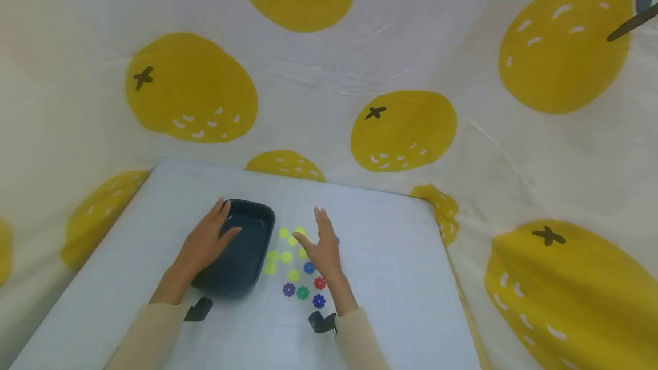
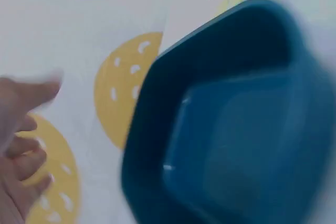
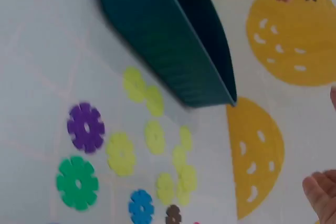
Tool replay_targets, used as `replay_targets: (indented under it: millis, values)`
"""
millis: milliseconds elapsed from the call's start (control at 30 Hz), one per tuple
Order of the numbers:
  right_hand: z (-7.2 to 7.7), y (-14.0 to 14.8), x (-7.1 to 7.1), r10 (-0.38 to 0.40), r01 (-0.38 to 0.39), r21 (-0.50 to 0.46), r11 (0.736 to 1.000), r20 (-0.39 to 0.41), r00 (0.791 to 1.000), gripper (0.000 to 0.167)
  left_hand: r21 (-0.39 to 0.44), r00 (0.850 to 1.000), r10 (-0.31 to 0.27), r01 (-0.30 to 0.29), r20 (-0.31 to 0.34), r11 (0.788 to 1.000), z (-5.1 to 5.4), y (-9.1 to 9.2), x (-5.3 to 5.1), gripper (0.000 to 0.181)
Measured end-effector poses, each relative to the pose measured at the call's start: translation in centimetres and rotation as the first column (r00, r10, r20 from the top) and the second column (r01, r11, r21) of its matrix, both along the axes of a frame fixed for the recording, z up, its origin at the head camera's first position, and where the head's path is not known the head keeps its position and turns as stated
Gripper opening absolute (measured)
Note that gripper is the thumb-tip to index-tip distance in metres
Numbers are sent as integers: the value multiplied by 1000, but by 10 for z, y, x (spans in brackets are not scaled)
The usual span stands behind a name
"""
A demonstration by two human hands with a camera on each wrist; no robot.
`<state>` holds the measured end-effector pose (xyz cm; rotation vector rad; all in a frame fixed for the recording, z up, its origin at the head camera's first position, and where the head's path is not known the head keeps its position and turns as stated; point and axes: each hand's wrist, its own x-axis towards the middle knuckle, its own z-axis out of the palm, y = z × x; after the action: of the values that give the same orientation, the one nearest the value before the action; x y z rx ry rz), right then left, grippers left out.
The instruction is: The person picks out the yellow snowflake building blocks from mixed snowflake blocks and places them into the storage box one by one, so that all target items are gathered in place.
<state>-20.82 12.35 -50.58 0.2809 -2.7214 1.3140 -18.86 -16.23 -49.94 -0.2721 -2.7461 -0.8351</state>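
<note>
Fruit-print cloth (image 1: 303, 84) backing white table (image 1: 401, 278). Bin (image 1: 245, 250) sitting beside discs (image 1: 289, 289), probably keeping both within reach; left hand (image 1: 204, 243) hovering, fingers loose, by bin; right hand (image 1: 324, 251) hovering straight-fingered over discs; neither gripping.

Head view looks forward and down on the bench (image 1: 401, 278); wrist views — closer, tilted — share the tub (image 2: 236, 51).

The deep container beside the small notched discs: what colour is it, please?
The container is dark teal-blue; this shows best in the left wrist view.
</note>
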Motion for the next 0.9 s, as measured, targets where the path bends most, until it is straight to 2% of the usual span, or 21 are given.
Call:
replay_targets:
  millis: [33, 67, 133, 200, 267, 367, 400, 467, 533, 567, 633, 667, 733, 800, 900]
  values:
    - [-3, 2, 6, -12, 15, -115, 993, 29, 1000, 75, 82, 999, 14, -12, -35, 997, -4, -1, 6, 63]
    - [-5, 3, 11, -18, 32, -223, 974, 64, 998, 68, 167, 997, 35, -23, -73, 986, -8, -3, 12, 54]
    - [-11, 7, 21, -26, 76, -401, 913, 129, 991, 56, 303, 982, 112, -62, -152, 951, -17, -5, 24, 41]
    - [-17, 10, 30, -21, 127, -513, 849, 208, 978, 50, 409, 960, 215, -126, -178, 904, -26, -8, 33, 33]
    - [-23, 14, 39, 3, 160, -582, 797, 269, 963, 49, 520, 944, 308, -206, -117, 829, -34, -12, 41, 29]
    - [-32, 20, 52, 41, 204, -654, 728, 338, 940, 49, 605, 909, 416, -341, 17, 719, -44, -19, 50, 29]
    - [-35, 22, 55, 46, 220, -670, 709, 355, 934, 49, 619, 898, 437, -378, 62, 689, -47, -21, 52, 30]
    - [-42, 26, 60, 47, 249, -692, 678, 379, 924, 48, 627, 883, 448, -429, 141, 650, -52, -24, 55, 31]
    - [-50, 30, 62, 37, 269, -688, 674, 396, 918, 48, 637, 878, 430, -456, 208, 622, -57, -26, 57, 32]
    - [-55, 32, 62, 34, 284, -687, 669, 409, 912, 47, 650, 875, 416, -468, 246, 599, -59, -27, 57, 32]
    - [-63, 35, 60, 30, 303, -675, 673, 433, 901, 46, 646, 867, 399, -491, 298, 585, -62, -28, 59, 32]
    - [-67, 35, 59, 30, 308, -671, 675, 442, 897, 46, 633, 862, 404, -502, 307, 590, -63, -28, 60, 32]
    - [-73, 34, 53, 20, 321, -642, 696, 465, 885, 44, 587, 852, 437, -518, 288, 622, -65, -28, 61, 31]
    - [-76, 29, 45, -22, 318, -569, 758, 465, 885, 43, 536, 843, 481, -529, 242, 658, -66, -29, 61, 29]
    - [-76, 18, 29, -115, 272, -344, 899, 414, 903, 38, 504, 836, 514, -534, 193, 679, -67, -30, 61, 26]
